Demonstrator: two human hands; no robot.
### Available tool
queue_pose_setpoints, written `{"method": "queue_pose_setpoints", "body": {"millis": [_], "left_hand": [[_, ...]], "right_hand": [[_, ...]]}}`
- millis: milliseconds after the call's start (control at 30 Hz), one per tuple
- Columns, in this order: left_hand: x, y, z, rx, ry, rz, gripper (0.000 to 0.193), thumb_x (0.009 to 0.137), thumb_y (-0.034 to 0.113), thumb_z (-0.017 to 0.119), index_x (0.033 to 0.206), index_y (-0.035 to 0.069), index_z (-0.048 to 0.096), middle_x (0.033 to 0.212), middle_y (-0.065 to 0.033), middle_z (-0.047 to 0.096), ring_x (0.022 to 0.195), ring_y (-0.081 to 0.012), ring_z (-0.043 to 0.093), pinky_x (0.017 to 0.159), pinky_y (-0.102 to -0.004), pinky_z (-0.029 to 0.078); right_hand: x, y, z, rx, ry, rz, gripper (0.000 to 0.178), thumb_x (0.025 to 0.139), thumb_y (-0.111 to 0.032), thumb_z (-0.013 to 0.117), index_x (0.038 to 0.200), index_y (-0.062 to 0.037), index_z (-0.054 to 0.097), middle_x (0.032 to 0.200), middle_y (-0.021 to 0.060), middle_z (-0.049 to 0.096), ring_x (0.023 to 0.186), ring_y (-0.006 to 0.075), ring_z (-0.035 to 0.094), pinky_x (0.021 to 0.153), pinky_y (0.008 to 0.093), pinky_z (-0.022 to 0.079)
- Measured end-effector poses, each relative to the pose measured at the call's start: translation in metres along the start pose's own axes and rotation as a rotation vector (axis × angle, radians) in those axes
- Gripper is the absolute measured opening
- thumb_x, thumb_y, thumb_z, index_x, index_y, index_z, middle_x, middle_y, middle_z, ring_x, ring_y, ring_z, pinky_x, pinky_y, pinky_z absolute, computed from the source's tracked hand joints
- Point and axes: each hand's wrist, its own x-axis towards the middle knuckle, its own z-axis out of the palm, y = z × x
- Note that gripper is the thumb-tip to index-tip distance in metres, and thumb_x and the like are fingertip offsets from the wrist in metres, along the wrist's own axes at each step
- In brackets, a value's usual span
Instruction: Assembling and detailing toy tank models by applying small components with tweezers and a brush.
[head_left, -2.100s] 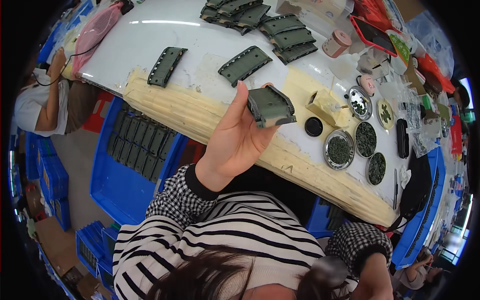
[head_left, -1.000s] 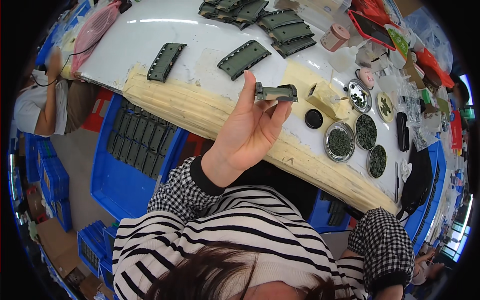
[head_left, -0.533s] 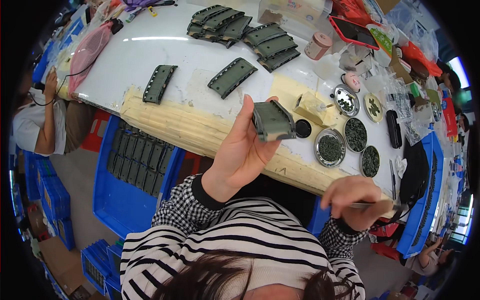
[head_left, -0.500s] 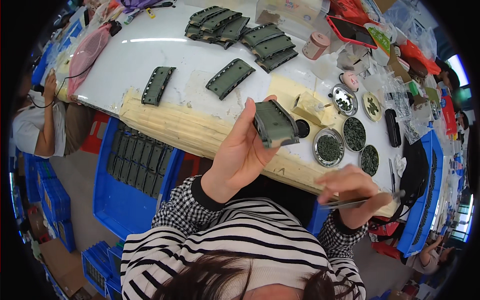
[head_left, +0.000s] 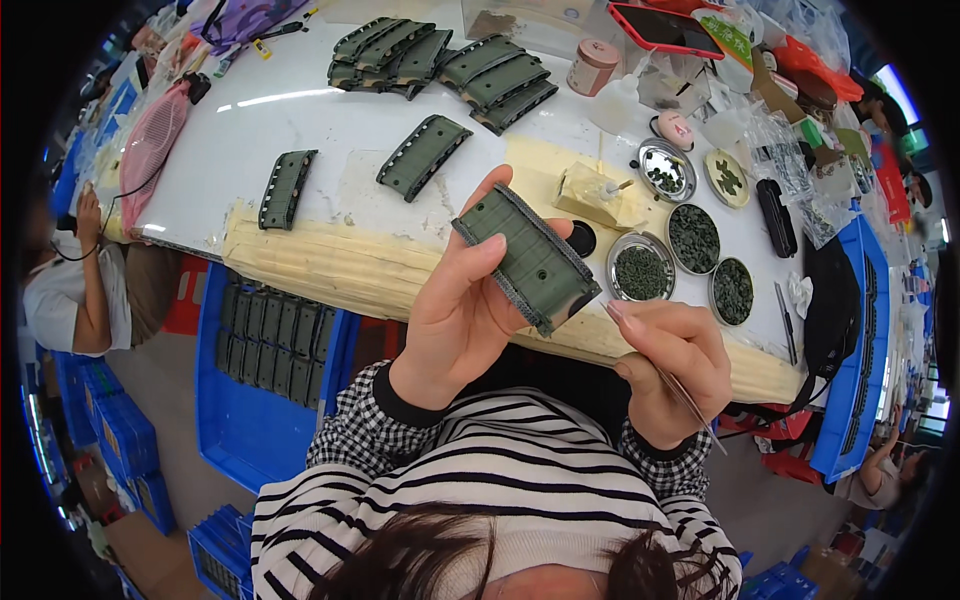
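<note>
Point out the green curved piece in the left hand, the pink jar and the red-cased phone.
Green curved piece [head_left: 526, 258]: head view, on the middle of its broad face.
Pink jar [head_left: 592, 70]: head view, on its side.
Red-cased phone [head_left: 666, 30]: head view, on its dark screen.

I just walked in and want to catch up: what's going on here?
A person's left hand holds up a curved green part, thumb on its face. The right hand grips a thin metal tool, its tip close to the part's lower right end; whether they touch is unclear. More green parts lie on the white table, round dishes of small dark green pieces stand to the right, and a blue bin below holds rows of similar parts.
</note>
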Motion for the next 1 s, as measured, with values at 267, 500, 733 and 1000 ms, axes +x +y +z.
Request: {"method": "queue_pose_setpoints", "body": {"millis": [267,500,733,1000], "left_hand": [[-0.0006,-0.0033,0.0035,-0.008,0.016,0.005,0.059,0.095,0.018,0.042,0.149,0.013,0.018,0.131,-0.0246,0.049,0.114,-0.026,0.058,0.096,-0.0421,0.05],[-0.0011,-0.0038,0.0043,-0.015,0.043,-0.008,0.06,0.095,0.018,0.042,0.149,0.013,0.017,0.131,-0.0245,0.049,0.113,-0.0262,0.058,0.096,-0.0411,0.05],[-0.0008,-0.0038,0.0016,-0.057,0.034,-0.026,0.053,0.097,0.017,0.042,0.146,0.018,0.021,0.131,-0.0245,0.047,0.116,-0.0283,0.055,0.094,-0.0439,0.052],[-0.0025,-0.0051,-0.0005,-0.098,0.038,-0.025,0.055,0.096,0.017,0.043,0.146,0.016,0.021,0.131,-0.0245,0.048,0.115,-0.027,0.057,0.095,-0.0421,0.051]], "right_hand": [[-0.0017,0.001,0.0032,0.02,-0.015,0.018,0.036,0.072,0.006,0.075,0.106,-0.0011,0.068,0.099,0.0125,0.059,0.101,0.0315,0.065,0.086,0.0321,0.055],[-0.0022,0.0027,0.0038,0.003,-0.034,0.016,0.034,0.072,0.006,0.074,0.105,-0.0013,0.068,0.1,0.0122,0.059,0.1,0.0308,0.065,0.085,0.0316,0.055],[-0.0025,0.0044,0.0039,-0.014,-0.044,0.005,0.035,0.072,0.006,0.075,0.105,-0.0015,0.068,0.1,0.0118,0.059,0.101,0.0309,0.065,0.084,0.0313,0.055],[-0.0029,0.0045,0.0077,-0.042,-0.035,0.002,0.032,0.073,0.004,0.075,0.104,-0.0014,0.068,0.099,0.0112,0.06,0.101,0.0304,0.065,0.082,0.031,0.055]]}}
